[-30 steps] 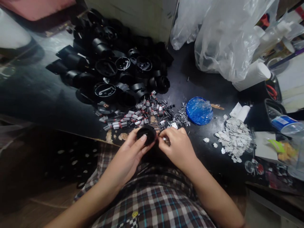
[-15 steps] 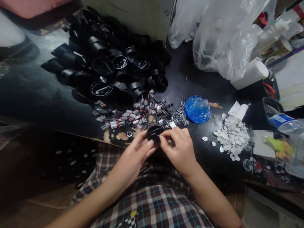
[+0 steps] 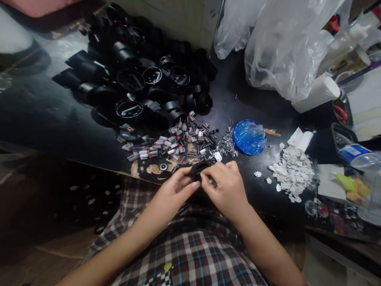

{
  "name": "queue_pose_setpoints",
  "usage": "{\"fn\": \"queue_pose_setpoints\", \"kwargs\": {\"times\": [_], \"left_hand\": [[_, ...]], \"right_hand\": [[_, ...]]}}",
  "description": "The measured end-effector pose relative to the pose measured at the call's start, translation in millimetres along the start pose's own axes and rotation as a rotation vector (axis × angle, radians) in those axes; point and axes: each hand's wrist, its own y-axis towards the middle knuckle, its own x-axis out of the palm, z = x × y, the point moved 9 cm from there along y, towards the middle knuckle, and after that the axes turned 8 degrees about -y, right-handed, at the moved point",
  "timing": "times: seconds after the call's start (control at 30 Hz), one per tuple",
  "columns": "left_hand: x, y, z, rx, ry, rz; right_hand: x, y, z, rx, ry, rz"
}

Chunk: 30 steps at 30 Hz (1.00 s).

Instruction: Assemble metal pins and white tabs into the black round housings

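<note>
My left hand [image 3: 175, 190] is closed around a round black plastic part [image 3: 196, 170] over the table's front edge. The part is tilted, and its opening is partly covered by fingers. Thumb and forefinger of my right hand [image 3: 228, 187] pinch together at the right rim of that part. A small grey piece [image 3: 212, 181] shows among the right fingers; its full shape is hidden. Just beyond my hands lie a pile of grey cylinders with red bands [image 3: 166, 147], some springs [image 3: 193, 154], and a heap of small grey pins [image 3: 226, 145].
Many black round housings [image 3: 129, 108] are heaped at the back left. A blue lid [image 3: 249, 137] with glossy clear grease sits right of the pins, a wooden stick [image 3: 272, 132] beside it. White small plates [image 3: 293, 171] form a pile further right. Clear plastic bags [image 3: 279, 51] stand behind.
The black part has tipped, so its flat inner face with the slot no longer shows. A grey piece has come into sight among my right fingers. The view has shifted slightly.
</note>
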Motion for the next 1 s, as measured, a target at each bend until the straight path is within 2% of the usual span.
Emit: {"fn": "queue_pose_setpoints", "kwargs": {"times": [0.07,0.3,0.37,0.43,0.5,0.6,0.67,0.77,0.87,0.93,1.0], "left_hand": [[0.2,-1,-2,-0.028,-0.014,0.000],[-8.0,-1,-24,-0.197,-0.113,0.134],[-5.1,0,-25,-0.213,-0.104,0.121],[1.1,0,-23,-0.223,-0.108,0.078],[7.4,-1,-19,-0.233,-0.151,0.034],[13.8,-1,-15,-0.250,-0.260,-0.005],[17.6,-1,-15,-0.267,-0.326,-0.035],[20.6,0,-18,-0.289,-0.378,-0.063],[21.7,-1,-20,-0.308,-0.404,-0.072],[23.5,-2,-20,-0.307,-0.414,-0.083],[25.9,-2,-17,-0.265,-0.410,-0.088]], "right_hand": [[2,-2,2,0.017,-0.005,-0.025],[9,-7,8,0.048,-0.048,-0.136],[5,-10,13,0.083,-0.037,-0.171],[-7,-17,21,0.122,0.013,-0.165],[-27,-29,41,0.202,0.050,-0.115],[-54,-60,101,0.468,-0.161,-0.029],[-56,-81,138,0.596,-0.355,-0.079],[-49,-94,162,0.610,-0.409,-0.092],[-48,-91,156,0.586,-0.353,-0.018],[-47,-83,141,0.580,-0.245,0.017],[-37,-71,117,0.579,-0.033,0.015]]}}
